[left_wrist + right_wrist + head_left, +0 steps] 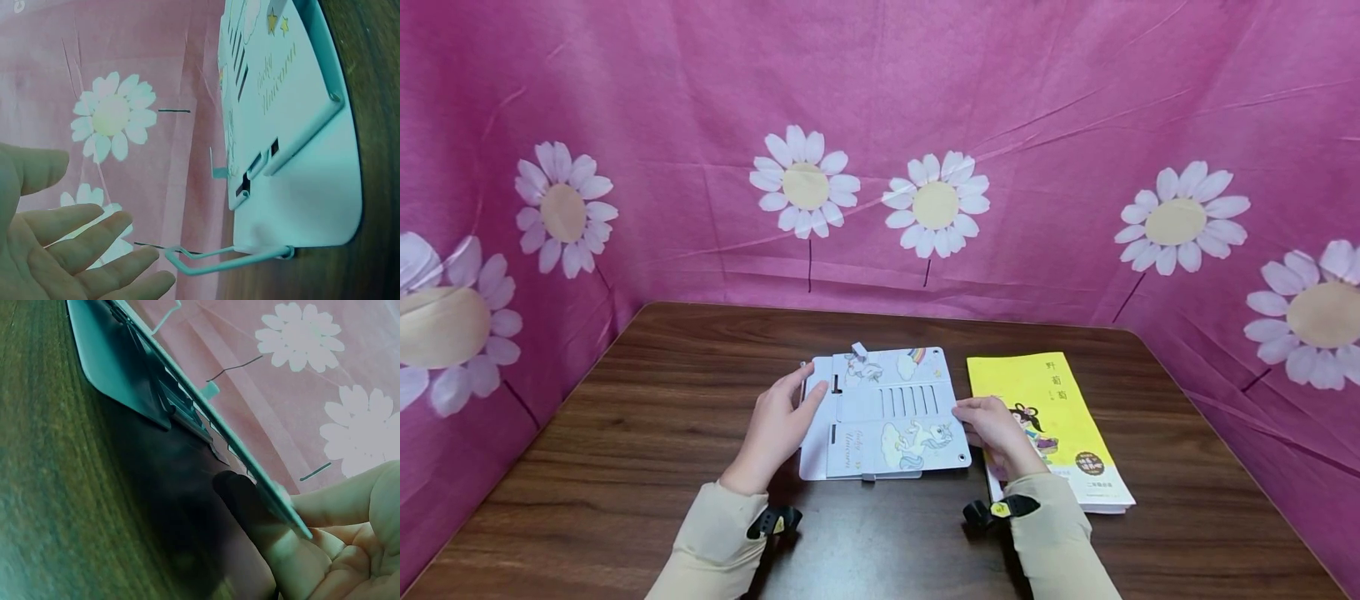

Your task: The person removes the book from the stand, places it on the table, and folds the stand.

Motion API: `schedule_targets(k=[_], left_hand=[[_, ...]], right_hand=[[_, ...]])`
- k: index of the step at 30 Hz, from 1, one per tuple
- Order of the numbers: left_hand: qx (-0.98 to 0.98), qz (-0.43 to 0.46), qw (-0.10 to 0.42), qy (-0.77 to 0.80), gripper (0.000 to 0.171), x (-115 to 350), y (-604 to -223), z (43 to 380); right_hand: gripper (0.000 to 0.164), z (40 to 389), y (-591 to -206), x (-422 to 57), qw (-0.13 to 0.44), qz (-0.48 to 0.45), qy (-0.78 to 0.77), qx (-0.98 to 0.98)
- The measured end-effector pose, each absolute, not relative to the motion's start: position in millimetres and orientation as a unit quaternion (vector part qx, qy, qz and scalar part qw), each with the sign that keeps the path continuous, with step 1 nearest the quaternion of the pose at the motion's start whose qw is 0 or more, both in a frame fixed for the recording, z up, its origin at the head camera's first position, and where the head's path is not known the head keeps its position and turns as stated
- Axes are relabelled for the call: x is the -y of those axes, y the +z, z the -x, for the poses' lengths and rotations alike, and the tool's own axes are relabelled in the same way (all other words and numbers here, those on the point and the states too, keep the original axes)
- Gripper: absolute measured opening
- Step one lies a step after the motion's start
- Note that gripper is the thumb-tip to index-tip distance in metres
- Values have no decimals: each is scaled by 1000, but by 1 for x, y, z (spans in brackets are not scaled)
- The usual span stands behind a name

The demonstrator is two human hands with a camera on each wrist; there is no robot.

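Observation:
A white folding book stand (859,406) with unicorn and rainbow prints and a row of slots lies on the table in front of me. My right hand (1000,429) pinches its right edge, thumb on top and fingers beneath. The right wrist view shows this printed panel (206,412) tilted up off the white base plate (119,375), with dark shade under it. At the left side, my left hand (777,423) is spread with straight fingers beside the stand. In the left wrist view its fingertips are near a bent white wire leg (231,261) sticking out from the base.
A yellow book (1078,425) with a drawn figure on its cover lies just right of the stand, partly under my right hand. The brown wooden table (625,433) reaches back to a pink cloth (865,75) printed with white flowers.

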State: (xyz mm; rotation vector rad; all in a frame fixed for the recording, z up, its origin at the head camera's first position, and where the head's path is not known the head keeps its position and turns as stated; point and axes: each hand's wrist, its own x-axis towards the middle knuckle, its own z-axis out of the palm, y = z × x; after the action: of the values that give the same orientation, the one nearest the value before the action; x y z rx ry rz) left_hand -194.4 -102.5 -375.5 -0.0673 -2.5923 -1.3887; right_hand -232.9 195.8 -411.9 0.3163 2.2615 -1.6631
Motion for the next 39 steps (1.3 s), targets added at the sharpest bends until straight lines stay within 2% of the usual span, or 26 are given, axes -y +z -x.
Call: schedule_targets(k=[6, 16, 21, 39], left_hand=[[869, 0, 95, -485, 45, 108, -380, 197], [865, -45, 9, -500, 55, 114, -387, 204], [858, -48, -15, -511, 57, 114, -392, 205], [872, -19, -21, -489, 50, 107, -398, 204]], right_hand=[[35, 233, -414, -196, 151, -112, -564, -804], [35, 231, -414, -195, 148, -114, -547, -816], [33, 232, -415, -194, 145, -121, -538, -821], [32, 235, -417, -192, 140, -120, -529, -828]])
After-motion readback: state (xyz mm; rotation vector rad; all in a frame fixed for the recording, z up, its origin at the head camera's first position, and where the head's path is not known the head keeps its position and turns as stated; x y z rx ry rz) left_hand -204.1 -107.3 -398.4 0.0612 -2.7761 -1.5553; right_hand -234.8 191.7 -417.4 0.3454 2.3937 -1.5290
